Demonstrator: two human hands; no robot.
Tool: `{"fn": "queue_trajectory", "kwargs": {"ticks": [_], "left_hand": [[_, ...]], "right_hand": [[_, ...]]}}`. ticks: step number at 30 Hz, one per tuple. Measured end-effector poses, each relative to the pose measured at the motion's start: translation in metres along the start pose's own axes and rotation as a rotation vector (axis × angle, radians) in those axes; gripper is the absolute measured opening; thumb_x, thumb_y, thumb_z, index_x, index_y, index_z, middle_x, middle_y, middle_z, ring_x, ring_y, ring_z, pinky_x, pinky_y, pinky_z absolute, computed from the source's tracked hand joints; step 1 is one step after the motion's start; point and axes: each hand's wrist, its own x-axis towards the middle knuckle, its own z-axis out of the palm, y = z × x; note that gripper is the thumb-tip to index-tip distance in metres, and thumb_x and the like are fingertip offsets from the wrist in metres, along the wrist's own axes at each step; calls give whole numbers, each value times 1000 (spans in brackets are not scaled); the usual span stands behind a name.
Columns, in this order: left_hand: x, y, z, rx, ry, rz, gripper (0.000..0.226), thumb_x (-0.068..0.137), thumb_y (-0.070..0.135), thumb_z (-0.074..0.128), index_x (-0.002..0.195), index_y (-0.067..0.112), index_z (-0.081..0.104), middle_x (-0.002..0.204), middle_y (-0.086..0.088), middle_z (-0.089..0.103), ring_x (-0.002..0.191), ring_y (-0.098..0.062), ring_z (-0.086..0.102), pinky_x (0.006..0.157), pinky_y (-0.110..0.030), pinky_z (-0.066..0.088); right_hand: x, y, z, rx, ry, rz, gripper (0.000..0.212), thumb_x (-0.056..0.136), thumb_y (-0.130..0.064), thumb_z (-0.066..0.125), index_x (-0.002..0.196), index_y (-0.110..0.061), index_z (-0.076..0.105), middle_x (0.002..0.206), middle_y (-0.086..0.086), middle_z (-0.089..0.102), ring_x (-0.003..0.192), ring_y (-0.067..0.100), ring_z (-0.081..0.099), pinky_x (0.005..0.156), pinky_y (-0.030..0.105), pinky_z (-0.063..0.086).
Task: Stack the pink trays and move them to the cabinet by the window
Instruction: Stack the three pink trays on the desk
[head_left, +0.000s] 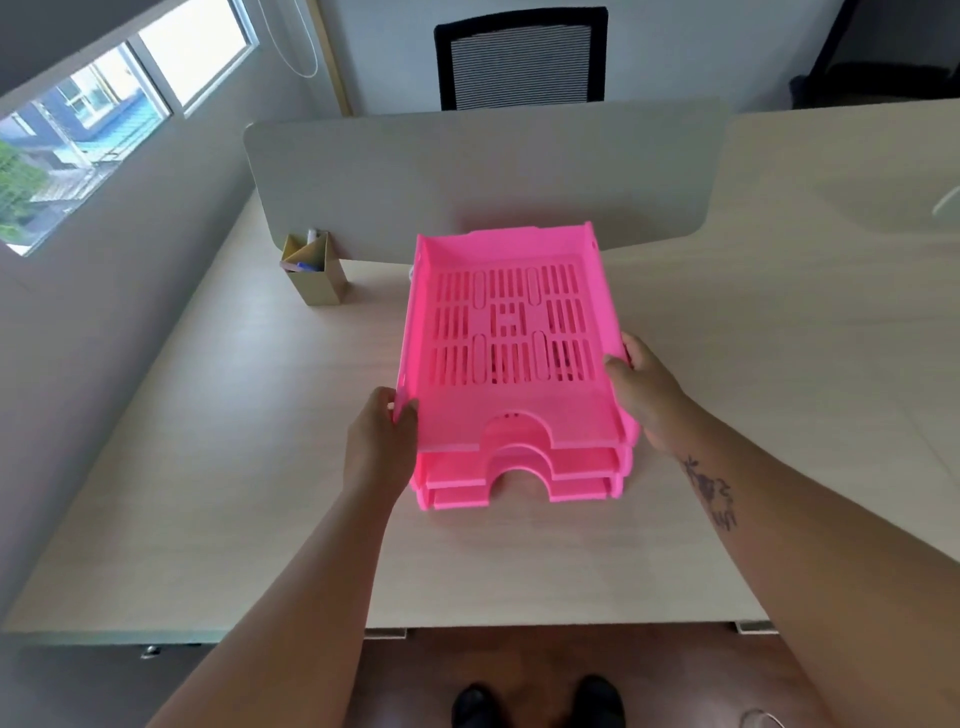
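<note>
Three pink slotted trays lie stacked on the pale wooden desk (208, 493). The top pink tray (509, 415) sits slightly raised and tilted above the two lower trays (519, 486), whose front lips show beneath it. My left hand (379, 447) grips the top tray's left side wall near the front. My right hand (649, 395) grips its right side wall. Each thumb rests on the rim, with the fingers hidden under or behind the tray.
A tan pen holder (314, 273) with pens stands at the left by the grey divider panel (467, 176). A black mesh chair (519, 57) is behind the divider. A window (104, 119) fills the upper left wall. My shoes (540, 701) show below the desk edge.
</note>
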Motion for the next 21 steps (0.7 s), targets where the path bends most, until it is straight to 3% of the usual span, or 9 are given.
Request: {"fn": "queue_trajectory", "kwargs": {"ticks": [4,7,11,15,18,21], "left_hand": [[-2,-8,1,14,-33,9,20,96,23,47,93,7,59,85,-10,67,67,-18,56,56,-34,49],[-11,-15,3,-53,-39,2,12,93,21,53,90,11,59,82,-7,67,70,-23,61,59,-39,52],[-28,-25,13,-151,-67,-16,11,96,21,54,97,11,58,83,-3,66,75,-25,61,55,-32,45],[-28,-29,14,-284,-118,-45,20,98,25,53,111,12,60,96,-3,70,85,-22,66,64,-30,50],[-25,-32,16,-360,-166,-72,26,99,28,51,121,17,59,94,5,68,83,-8,64,58,-15,47],[-24,-37,19,-422,-174,-72,29,98,30,53,124,16,58,98,3,69,90,-10,66,53,-12,49]], "right_hand": [[2,0,3,-36,28,3,41,103,-28,35,141,-20,44,116,8,65,100,27,64,78,39,52],[-5,1,4,-40,67,-21,40,101,-31,40,138,-15,48,115,9,65,99,29,65,79,39,54],[-23,24,14,-46,143,25,41,100,-27,45,138,-12,47,112,12,65,98,32,66,81,45,58],[-22,36,20,-43,159,53,44,100,-14,39,144,-13,43,86,4,59,79,25,58,63,36,55],[-18,33,20,-28,167,56,43,99,-14,42,142,-15,44,95,10,62,89,34,65,75,45,57],[-21,45,23,36,145,66,41,98,-23,47,139,-18,46,105,10,65,88,26,65,73,40,58]]}}
